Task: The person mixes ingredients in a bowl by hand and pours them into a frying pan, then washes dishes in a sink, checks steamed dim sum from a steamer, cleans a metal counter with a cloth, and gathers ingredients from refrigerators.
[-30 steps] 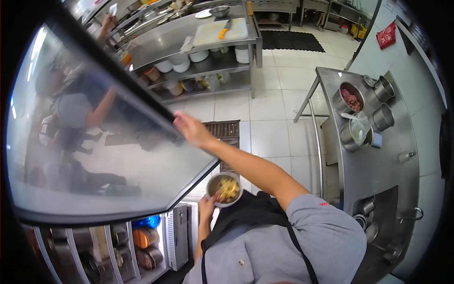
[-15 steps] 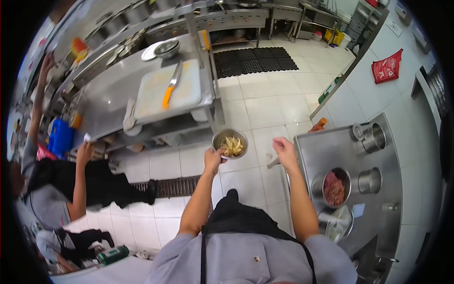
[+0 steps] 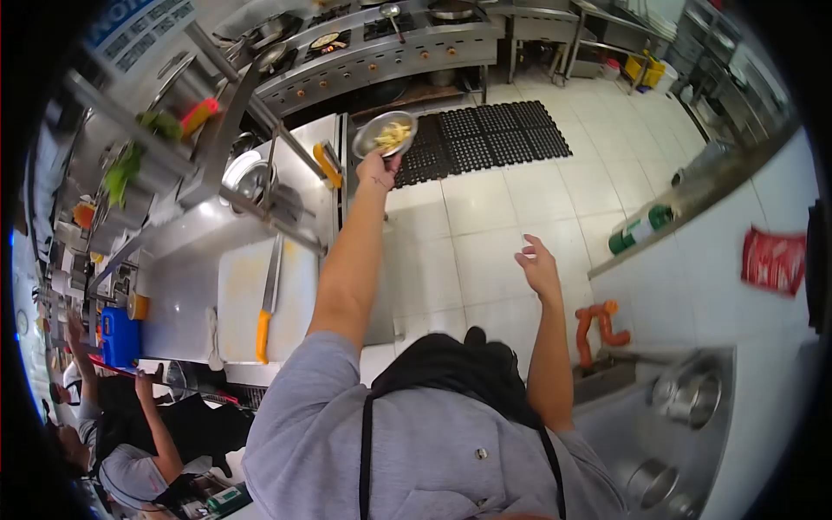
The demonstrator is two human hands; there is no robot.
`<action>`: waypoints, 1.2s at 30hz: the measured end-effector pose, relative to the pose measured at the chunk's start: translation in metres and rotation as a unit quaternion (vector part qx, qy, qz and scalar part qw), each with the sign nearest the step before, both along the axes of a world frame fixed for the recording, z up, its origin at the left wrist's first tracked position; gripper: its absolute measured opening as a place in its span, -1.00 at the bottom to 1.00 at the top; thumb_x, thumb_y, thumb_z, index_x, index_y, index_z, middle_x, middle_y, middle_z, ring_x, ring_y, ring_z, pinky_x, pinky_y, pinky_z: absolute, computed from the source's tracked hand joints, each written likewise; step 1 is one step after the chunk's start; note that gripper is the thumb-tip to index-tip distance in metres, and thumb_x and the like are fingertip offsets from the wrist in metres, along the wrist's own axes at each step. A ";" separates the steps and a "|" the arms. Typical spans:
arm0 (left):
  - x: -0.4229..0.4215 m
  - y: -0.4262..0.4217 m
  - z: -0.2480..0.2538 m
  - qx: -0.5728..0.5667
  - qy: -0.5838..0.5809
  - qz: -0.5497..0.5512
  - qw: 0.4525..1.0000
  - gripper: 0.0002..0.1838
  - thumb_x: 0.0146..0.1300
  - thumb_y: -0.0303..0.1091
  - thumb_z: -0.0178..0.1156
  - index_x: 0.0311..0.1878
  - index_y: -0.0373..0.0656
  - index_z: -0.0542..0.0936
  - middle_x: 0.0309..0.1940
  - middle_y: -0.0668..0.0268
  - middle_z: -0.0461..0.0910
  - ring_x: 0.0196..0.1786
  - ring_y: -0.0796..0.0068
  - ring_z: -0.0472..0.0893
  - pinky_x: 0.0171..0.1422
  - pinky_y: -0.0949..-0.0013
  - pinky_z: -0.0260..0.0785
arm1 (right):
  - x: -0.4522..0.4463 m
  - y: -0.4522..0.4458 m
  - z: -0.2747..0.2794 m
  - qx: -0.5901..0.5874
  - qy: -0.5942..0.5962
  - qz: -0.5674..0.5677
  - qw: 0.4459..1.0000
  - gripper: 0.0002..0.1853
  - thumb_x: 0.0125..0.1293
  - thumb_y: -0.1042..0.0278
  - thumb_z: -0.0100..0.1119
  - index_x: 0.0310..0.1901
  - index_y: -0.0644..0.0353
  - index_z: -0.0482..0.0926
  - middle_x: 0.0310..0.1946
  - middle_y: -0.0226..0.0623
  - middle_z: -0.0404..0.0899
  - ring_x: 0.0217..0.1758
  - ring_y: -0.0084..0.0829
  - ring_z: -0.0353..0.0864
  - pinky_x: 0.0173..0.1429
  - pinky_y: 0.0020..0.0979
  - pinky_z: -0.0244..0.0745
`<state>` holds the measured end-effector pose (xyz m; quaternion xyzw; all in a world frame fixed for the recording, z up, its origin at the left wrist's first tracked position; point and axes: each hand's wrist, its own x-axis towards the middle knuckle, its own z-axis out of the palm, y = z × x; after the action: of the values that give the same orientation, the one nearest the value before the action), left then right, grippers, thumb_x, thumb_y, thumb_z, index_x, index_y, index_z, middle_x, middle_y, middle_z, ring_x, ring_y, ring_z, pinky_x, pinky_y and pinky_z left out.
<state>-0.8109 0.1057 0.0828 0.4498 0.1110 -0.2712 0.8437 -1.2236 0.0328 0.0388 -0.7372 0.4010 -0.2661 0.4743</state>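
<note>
My left hand [image 3: 379, 168] grips the rim of a metal bowl [image 3: 366, 137] and holds it out at arm's length. Pale yellow strips of food that look like fries [image 3: 393, 135] lie inside the bowl. Behind it, a black rubber mat [image 3: 485, 139] covers part of the floor. My right hand [image 3: 542, 267] hangs over the floor tiles with nothing in it, its fingers loosely bent and apart. Nearest to this hand are sausages [image 3: 585, 334] at the corner of the steel counter on the right.
To the left, a steel table [image 3: 182, 260] bears a white cutting board [image 3: 238, 282] and an orange-handled knife [image 3: 269, 303]. Ahead stands a stove [image 3: 381, 54] with pans. Metal pots [image 3: 689, 390] sit on the right counter. Two people [image 3: 130, 459] are at the lower left.
I have moved forward, toward the stove. My left arm has stretched ahead with the bowl, which is now farther from my body. My right hand remains empty.
</note>
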 end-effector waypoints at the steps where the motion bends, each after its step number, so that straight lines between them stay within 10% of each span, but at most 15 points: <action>1: 0.033 -0.012 0.002 -0.025 0.006 0.037 0.999 -0.62 0.26 -0.57 0.06 0.15 -0.36 0.36 -0.06 0.00 0.54 -0.16 0.13 0.65 -0.20 0.18 0.68 | 0.029 -0.027 0.005 -0.005 0.005 0.010 1.000 -0.70 0.24 0.29 0.23 -0.05 0.26 0.57 -0.38 -0.16 0.63 -0.34 -0.38 0.60 -0.18 -0.37 0.50; 7: 0.182 -0.065 0.005 -0.036 -0.014 0.256 0.966 -0.67 0.27 -0.52 0.04 0.10 -0.37 0.41 -0.01 0.05 0.53 -0.12 0.17 0.63 -0.19 0.27 0.64 | 0.202 -0.192 -0.028 -0.024 0.151 0.320 0.935 -0.62 0.26 0.26 0.22 0.09 0.19 0.53 -0.31 -0.18 0.63 -0.31 -0.33 0.60 -0.13 -0.35 0.50; 14: 0.249 -0.052 -0.068 0.011 -0.099 0.490 0.866 -0.58 0.39 -0.27 0.12 0.10 -0.46 0.36 0.04 0.05 0.50 0.00 0.20 0.57 0.01 0.19 0.55 | 0.247 -0.355 -0.217 -0.127 0.306 0.215 0.919 -0.58 0.15 0.14 0.29 -0.04 0.23 0.56 -0.33 -0.02 0.66 -0.23 -0.03 0.65 -0.08 -0.15 0.55; 16: 0.239 -0.045 -0.080 0.031 -0.072 0.520 0.851 -0.53 0.39 -0.21 0.13 0.09 -0.47 0.34 0.10 -0.02 0.43 0.07 0.16 0.52 0.13 0.12 0.52 | 0.284 -0.375 -0.206 0.101 0.410 0.273 0.864 -0.61 0.13 0.13 0.30 -0.12 0.27 0.60 -0.35 -0.05 0.67 -0.21 -0.02 0.66 -0.05 -0.13 0.54; 18: 0.220 -0.051 -0.060 0.028 -0.041 0.532 0.845 -0.53 0.40 -0.16 0.11 0.05 -0.46 0.32 0.12 -0.06 0.38 0.13 0.12 0.48 0.20 0.06 0.49 | 0.345 -0.388 -0.198 0.018 0.376 0.281 0.883 -0.72 0.14 0.23 0.21 -0.23 0.26 0.64 -0.37 0.02 0.66 -0.20 0.03 0.66 -0.07 -0.11 0.55; 21: 0.188 -0.085 -0.038 0.027 0.087 0.544 0.834 -0.62 0.41 -0.12 0.07 -0.06 -0.31 0.34 0.00 0.00 0.45 0.05 0.16 0.52 0.10 0.10 0.51 | 0.512 -0.422 -0.172 -0.076 0.417 0.290 0.858 -0.75 0.17 0.27 0.14 -0.24 0.28 0.62 -0.21 0.12 0.62 -0.05 0.08 0.60 0.09 -0.03 0.47; 25: 0.180 -0.136 -0.047 0.181 0.048 0.310 0.932 -0.76 0.42 -0.19 0.10 -0.24 -0.17 0.41 -0.37 0.14 0.57 -0.43 0.37 0.56 -0.34 0.32 0.45 | 0.812 -0.463 -0.154 -0.214 0.132 0.412 0.876 -0.79 0.19 0.27 0.17 -0.25 0.23 0.58 -0.28 0.00 0.61 -0.18 0.09 0.58 -0.10 -0.02 0.48; 30: 0.275 -0.193 -0.091 0.253 0.072 0.275 0.925 -0.74 0.43 -0.24 0.09 -0.29 -0.24 0.41 -0.34 0.07 0.61 -0.45 0.38 0.59 -0.33 0.29 0.53 | 1.197 -0.475 -0.109 -0.174 -0.004 0.359 0.917 -0.74 0.19 0.22 0.21 -0.22 0.24 0.63 -0.31 0.02 0.64 -0.15 0.02 0.63 -0.01 -0.12 0.49; 36: 0.351 -0.245 -0.080 0.403 0.125 0.249 0.872 -0.72 0.41 -0.21 0.12 -0.23 -0.28 0.46 -0.33 0.10 0.64 -0.44 0.39 0.63 -0.32 0.35 0.53 | 1.405 -0.454 -0.107 -0.041 0.093 0.302 0.948 -0.42 0.22 0.07 0.26 0.08 0.32 0.31 -0.18 0.18 0.60 -0.03 0.16 0.58 0.08 -0.02 0.48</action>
<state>-0.4598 -0.1390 0.0030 0.6708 0.4236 -0.0374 0.6076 0.1816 -0.4211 -0.0682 -0.8638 0.1910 -0.0573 0.4628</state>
